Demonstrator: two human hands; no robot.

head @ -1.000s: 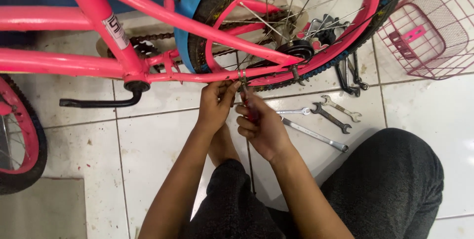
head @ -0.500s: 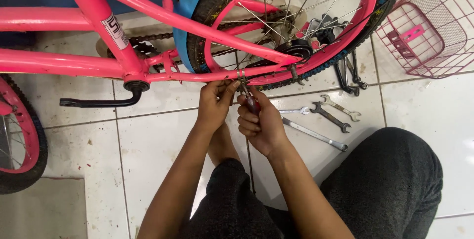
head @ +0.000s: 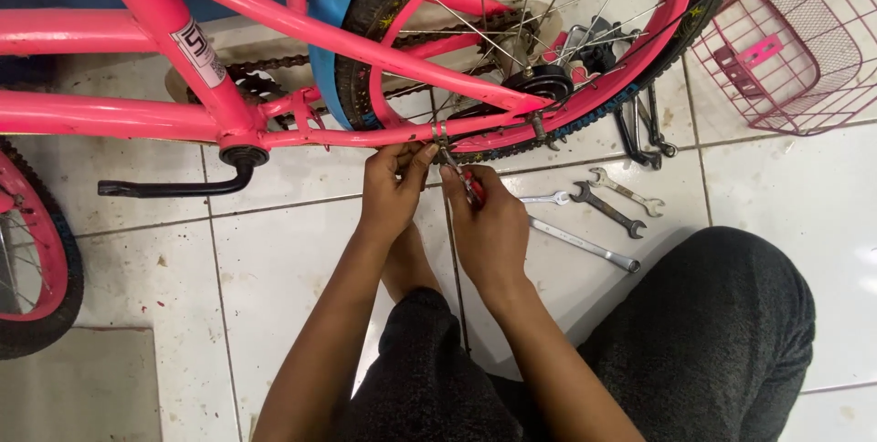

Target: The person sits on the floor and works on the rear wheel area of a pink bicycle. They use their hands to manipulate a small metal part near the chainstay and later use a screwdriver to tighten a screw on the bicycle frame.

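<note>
My right hand (head: 489, 223) hides most of the red-handled tool (head: 471, 184) it grips; only its tip shows at the pink frame (head: 365, 136). My left hand (head: 391, 191) pinches the small clamp (head: 438, 134) there, detail unclear. Wrenches (head: 603, 205) lie right of the frame.

Tool (head: 471, 188) in right hand (head: 491, 227): mostly buried in the fist, only a red bit and thin metal tip showing, kind unclear. Clamp (head: 440, 136) on the pink bike frame (head: 110, 113) half covered by left hand (head: 393, 191) fingers. Front wheel (head: 32, 250) cut by left edge; pink basket (head: 795, 40) cut at top right. Wrenches (head: 612, 205) too small to size.
</note>
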